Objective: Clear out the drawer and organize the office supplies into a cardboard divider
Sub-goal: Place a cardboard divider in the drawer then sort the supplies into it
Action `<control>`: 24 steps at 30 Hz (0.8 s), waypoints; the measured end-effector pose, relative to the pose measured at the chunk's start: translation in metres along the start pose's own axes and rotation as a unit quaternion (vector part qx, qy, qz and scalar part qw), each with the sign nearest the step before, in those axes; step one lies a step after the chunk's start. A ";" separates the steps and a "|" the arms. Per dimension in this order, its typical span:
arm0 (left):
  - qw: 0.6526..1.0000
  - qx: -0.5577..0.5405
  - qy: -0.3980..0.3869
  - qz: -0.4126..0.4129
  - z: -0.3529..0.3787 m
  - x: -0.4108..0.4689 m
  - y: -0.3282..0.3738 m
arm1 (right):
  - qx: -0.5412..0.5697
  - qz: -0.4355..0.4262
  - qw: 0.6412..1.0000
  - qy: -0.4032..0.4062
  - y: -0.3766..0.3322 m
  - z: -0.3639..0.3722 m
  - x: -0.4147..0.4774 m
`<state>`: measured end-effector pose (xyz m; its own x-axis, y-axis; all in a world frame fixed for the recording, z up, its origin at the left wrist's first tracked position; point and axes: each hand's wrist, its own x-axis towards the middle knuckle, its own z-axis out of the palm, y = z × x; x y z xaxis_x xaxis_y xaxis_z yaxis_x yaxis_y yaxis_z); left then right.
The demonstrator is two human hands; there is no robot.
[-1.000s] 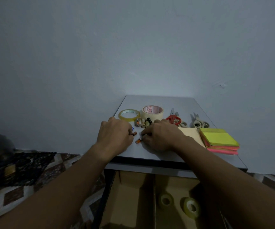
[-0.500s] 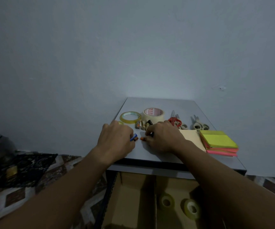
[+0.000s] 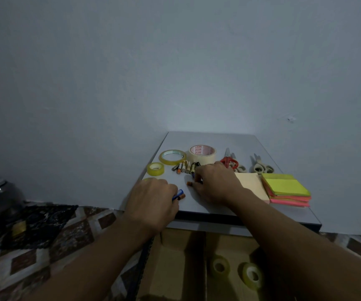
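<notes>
We see the grey tabletop (image 3: 229, 140) under both sets of fingers, pushed against a pale wall. Below the wrists, nearer to us than any fingertip, sits the cardboard divider (image 3: 175, 268). Its compartment under the right forearm holds two small tape rolls (image 3: 219, 267).

The left hand (image 3: 153, 203) lies knuckles-up by the table's near edge. Its fingers are curled round two batteries (image 3: 179, 194), whose blue and orange-brown ends poke out toward the right hand. The right hand (image 3: 216, 183) rests on the table with its fingers bent down and drawn together. Their tips pinch an orange-tipped battery (image 3: 189, 183) that lies on the surface between the two hands.

Well to the right of the right knuckles we find a stack of yellow and pink sticky notes (image 3: 285, 187). A cream pad (image 3: 251, 183) lies between that stack and the hand, partly under the wrist. Beyond the right fingertips stands a masking tape roll (image 3: 202, 154), and to its left a clear tape ring (image 3: 172, 157) lies flat. A small yellow tape roll (image 3: 155, 168) sits just beyond the left fingers.

Red-handled scissors (image 3: 229, 162) lie just past the right knuckles, their handles partly hidden by the hand. Grey-handled scissors (image 3: 259, 167) lie further right. Smallest of all, a row of loose batteries (image 3: 185, 166) lies side by side just beyond the right fingertips, in front of the masking tape roll.
</notes>
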<state>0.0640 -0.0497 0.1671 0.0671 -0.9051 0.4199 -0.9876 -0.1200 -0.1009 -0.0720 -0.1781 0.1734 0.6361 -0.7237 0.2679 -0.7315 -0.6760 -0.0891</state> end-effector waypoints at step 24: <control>0.990 -0.132 0.029 0.034 0.011 -0.029 -0.014 | 0.114 0.007 0.993 -0.006 -0.003 0.000 0.003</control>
<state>0.0777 -0.0262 0.1462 -0.0009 -0.8814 0.4724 -0.9928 0.0575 0.1055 -0.0678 -0.1783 0.1747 0.6308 -0.7335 0.2532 -0.6661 -0.6792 -0.3081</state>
